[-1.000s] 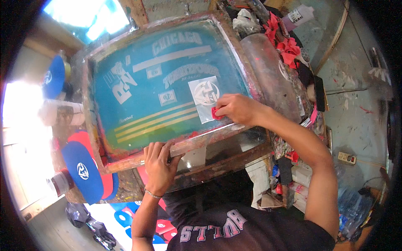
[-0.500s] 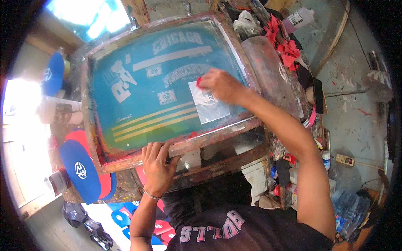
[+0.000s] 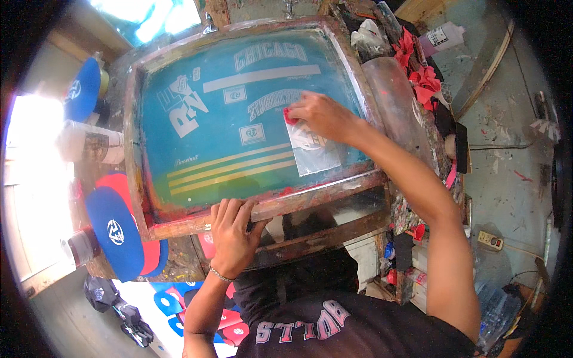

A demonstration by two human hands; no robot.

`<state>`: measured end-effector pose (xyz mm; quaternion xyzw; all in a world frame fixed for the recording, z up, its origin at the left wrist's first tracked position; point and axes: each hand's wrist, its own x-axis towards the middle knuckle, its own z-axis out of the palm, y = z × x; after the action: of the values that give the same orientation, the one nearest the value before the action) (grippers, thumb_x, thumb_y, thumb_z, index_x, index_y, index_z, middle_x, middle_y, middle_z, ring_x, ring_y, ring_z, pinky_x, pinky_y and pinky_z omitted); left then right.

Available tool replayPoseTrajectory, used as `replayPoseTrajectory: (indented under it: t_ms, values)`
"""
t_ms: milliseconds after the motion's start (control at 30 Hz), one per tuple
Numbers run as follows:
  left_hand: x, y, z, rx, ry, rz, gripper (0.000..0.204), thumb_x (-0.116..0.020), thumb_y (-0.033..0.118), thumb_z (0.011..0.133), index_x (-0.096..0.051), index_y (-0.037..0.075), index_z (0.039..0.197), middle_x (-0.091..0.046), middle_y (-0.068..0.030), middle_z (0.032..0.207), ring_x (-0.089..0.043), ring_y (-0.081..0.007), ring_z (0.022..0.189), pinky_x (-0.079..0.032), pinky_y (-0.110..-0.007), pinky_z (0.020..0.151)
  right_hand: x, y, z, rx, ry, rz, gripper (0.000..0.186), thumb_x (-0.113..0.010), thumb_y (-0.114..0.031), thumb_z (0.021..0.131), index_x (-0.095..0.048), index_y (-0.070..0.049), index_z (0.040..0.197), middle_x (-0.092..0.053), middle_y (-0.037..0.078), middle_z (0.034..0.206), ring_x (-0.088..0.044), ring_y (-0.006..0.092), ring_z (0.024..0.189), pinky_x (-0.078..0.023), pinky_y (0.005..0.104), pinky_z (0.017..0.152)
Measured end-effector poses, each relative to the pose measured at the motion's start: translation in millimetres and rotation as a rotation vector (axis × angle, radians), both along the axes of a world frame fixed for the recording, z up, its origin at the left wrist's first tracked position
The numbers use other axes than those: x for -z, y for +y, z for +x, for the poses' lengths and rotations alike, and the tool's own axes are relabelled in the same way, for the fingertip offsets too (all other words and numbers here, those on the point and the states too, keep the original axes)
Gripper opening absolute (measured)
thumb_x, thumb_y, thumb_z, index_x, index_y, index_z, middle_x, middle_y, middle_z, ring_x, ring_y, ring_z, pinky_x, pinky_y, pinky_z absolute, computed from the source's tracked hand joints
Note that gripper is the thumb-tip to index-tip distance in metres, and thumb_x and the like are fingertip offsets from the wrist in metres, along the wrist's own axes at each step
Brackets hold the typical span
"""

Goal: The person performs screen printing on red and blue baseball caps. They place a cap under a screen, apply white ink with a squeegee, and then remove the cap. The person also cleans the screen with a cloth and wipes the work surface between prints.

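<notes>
Screen-print frame (image 3: 250, 128), wood-edged w/ teal mesh and pale artwork, fills the bench top, tilted a bit in view. Judging by the pose, the step is pulling red ink over one small motif patch. To do it well: keep the frame pinned flat so mesh doesn't shift, draw the tool in one even stroke w/ steady pressure, stay inside the masked patch so ink doesn't stray to the neighbouring lettering.

Right hand (image 3: 325, 116) sits on the mesh near the frame's right side, fingers curled closed round a small red squeegee or ink card (image 3: 289, 116); only its red corner shows, so exact kind can't be told. Just below it, touching the hand, lies the pale clear film patch (image 3: 313, 149) taped on the mesh.

Left hand (image 3: 233, 235) lies flat, fingers spread, pressing the near wooden rail (image 3: 298, 200); holds nothing, just bracing.

Around: blue and red cap-shaped pieces (image 3: 116, 232) stacked at bench's left, close to frame corner; another blue one (image 3: 80, 89) far left. Clear roll (image 3: 397, 107) lies just beside frame's right edge, nearest obstacle to the right forearm. Red rags (image 3: 424, 80) beyond it, white bottle (image 3: 444, 37) top right. Power strip (image 3: 490, 240) on floor, well apart.
</notes>
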<state>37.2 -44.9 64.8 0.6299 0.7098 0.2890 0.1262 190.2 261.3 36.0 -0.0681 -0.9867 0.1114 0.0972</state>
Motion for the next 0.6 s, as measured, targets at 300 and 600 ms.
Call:
replayPoseTrajectory:
  t_ms: [300, 600]
  values:
    - [-2.0, 1.5, -1.1, 0.005, 0.004, 0.021, 0.044, -0.086, 0.016, 0.069, -0.071, 0.004, 0.108, -0.063, -0.009, 0.095, -0.058, -0.0312, 0.092, -0.045, -0.043, 0.083, 3.4, -3.6, -10.8, -0.012, -0.002, -0.074, 0.011, -0.063, -0.015, 0.086, -0.071, -0.008, 0.084, -0.072, 0.015, 0.085, -0.067, 0.0352, 0.089, -0.055, 0.0434, 0.085]
    - [-1.1, 3.1, -0.7, 0.006, 0.011, 0.057, 0.043, -0.086, 0.018, 0.069, -0.072, 0.005, 0.108, -0.062, -0.0092, 0.094, -0.057, -0.0319, 0.09, -0.045, -0.043, 0.083, 4.5, -26.7, 9.8, -0.198, -0.003, -0.32, 0.015, -0.062, -0.007, 0.083, -0.074, -0.006, 0.091, -0.071, 0.013, 0.091, -0.068, 0.0347, 0.092, -0.056, 0.0444, 0.084]
